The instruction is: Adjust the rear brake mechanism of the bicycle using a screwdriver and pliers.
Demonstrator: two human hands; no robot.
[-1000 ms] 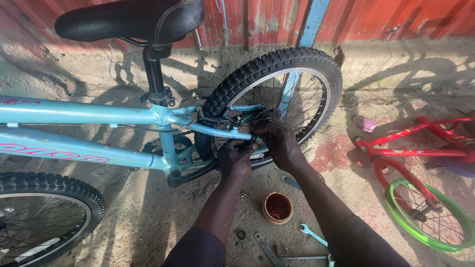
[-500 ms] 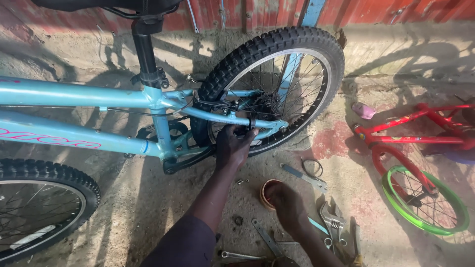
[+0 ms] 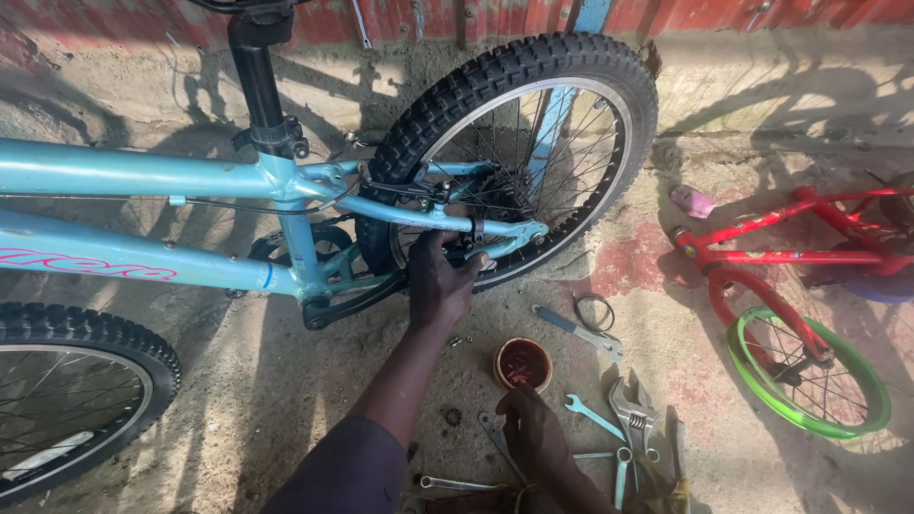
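A light blue bicycle frame [image 3: 143, 181] stands across the left, with its knobby rear wheel [image 3: 533, 76] raised at the top centre. My left hand [image 3: 440, 281] grips the frame's lower rear stay just in front of the wheel hub [image 3: 495, 205]. My right hand [image 3: 535, 433] is down on the ground among loose spanners, fingers curled over a tool whose shape I cannot make out. A small round brown tin [image 3: 523, 363] sits between the two hands.
Spanners [image 3: 579, 329], an adjustable wrench [image 3: 633, 409] and a wire ring [image 3: 594, 311] lie on the concrete at the right. A red child's bicycle [image 3: 762, 238] with a green-rimmed wheel [image 3: 809, 381] lies further right. The blue bike's front tyre [image 3: 86, 381] is at the lower left.
My right hand left the rear wheel hub and dropped to the tools on the ground. My left hand stayed on the frame. The view tilted down and closer.
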